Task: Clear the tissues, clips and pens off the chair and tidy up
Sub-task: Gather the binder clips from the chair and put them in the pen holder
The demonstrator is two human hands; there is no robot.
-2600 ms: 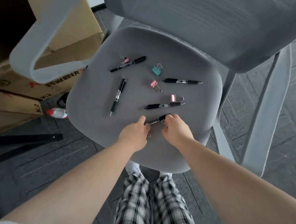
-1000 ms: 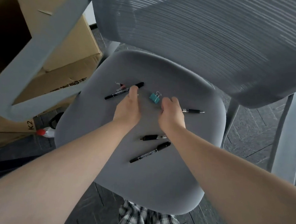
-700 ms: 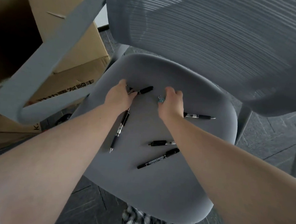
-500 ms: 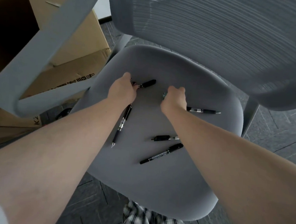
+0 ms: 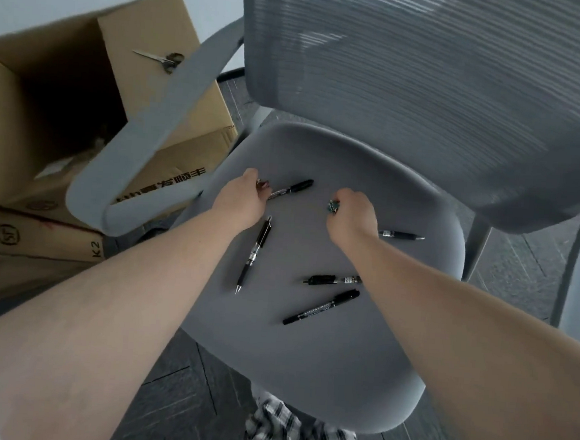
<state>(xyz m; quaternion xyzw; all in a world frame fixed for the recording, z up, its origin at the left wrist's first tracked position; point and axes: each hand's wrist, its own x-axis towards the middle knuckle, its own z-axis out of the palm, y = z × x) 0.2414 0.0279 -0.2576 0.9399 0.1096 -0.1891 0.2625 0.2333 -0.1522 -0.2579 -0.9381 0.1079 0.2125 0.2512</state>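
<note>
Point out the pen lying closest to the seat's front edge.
The black marker pen with white lettering, lying diagonally; the other four pens all sit farther back on the grey chair seat.

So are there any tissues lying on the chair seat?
No, the chair seat shows only black pens and small clips at the fingers.

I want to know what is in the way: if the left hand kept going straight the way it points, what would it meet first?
The left hand points up the seat. The capped black marker lies right at its fingertips, so it would probably meet that first; depth is unclear.
</note>
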